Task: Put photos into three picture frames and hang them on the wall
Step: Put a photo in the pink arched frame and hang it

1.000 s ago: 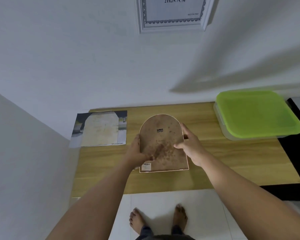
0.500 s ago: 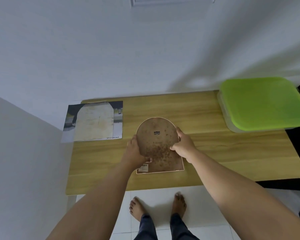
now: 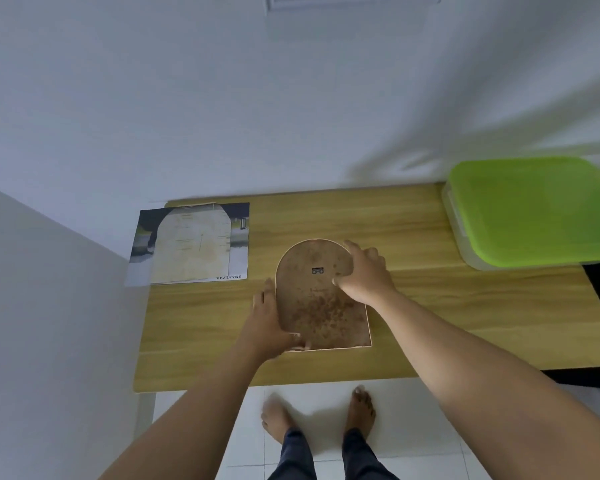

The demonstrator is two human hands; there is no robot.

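Well off to the left of our left hand (image 3: 269, 323) a photo (image 3: 191, 244) lies flat at the back corner of the wooden table (image 3: 465, 317). That hand grips the lower left edge of the arched frame (image 3: 321, 299), which lies back side up between our two hands. Our right hand (image 3: 366, 273) clasps its upper right curve, fingers spread. Far to its right sits a green-lidded box (image 3: 534, 211)

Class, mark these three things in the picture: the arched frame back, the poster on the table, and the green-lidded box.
arched frame back (image 3: 321, 299): head view, middle of its brown board.
poster (image 3: 239, 258): head view, right margin.
green-lidded box (image 3: 534, 209): head view, centre of the lid.
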